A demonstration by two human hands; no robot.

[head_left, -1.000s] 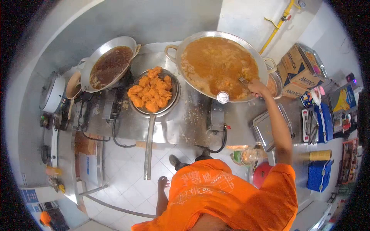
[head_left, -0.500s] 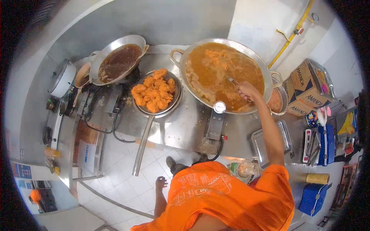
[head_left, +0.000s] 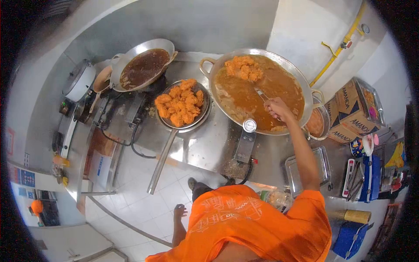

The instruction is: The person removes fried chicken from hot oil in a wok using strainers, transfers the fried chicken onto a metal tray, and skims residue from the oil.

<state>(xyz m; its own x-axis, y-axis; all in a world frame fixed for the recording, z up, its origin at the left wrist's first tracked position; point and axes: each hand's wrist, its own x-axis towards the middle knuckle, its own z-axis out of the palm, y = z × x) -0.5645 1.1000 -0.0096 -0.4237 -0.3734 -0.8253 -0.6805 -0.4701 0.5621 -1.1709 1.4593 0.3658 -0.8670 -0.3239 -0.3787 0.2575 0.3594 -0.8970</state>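
My right hand point(head_left: 278, 108) is closed around metal tongs point(head_left: 260, 93) over a wide wok point(head_left: 209, 78) of bubbling brown oil. Part of the tongs is hidden by the fingers. Golden-orange fried chicken pieces point(head_left: 244, 68) lie clustered at the far side of the oil. Left of the wok, a long-handled strainer point(head_left: 162, 161) holds a heap of fried chicken point(head_left: 181, 102) and sits on a round metal vessel. My left hand point(head_left: 180, 211) hangs low beside my body above the floor, holding nothing, its fingers loosely apart.
A second wok point(head_left: 171, 61) of dark oil stands back left, near a white pot point(head_left: 80, 81). A dial gauge point(head_left: 249, 125) stands at the main wok's front. Cardboard boxes point(head_left: 345, 105), a metal tray point(head_left: 325, 159) and a yellow pipe point(head_left: 336, 54) are on the right.
The chicken in the oil now shows as a larger, raised cluster at the far side. My right hand stays over the wok with the tongs. The view has shifted slightly.
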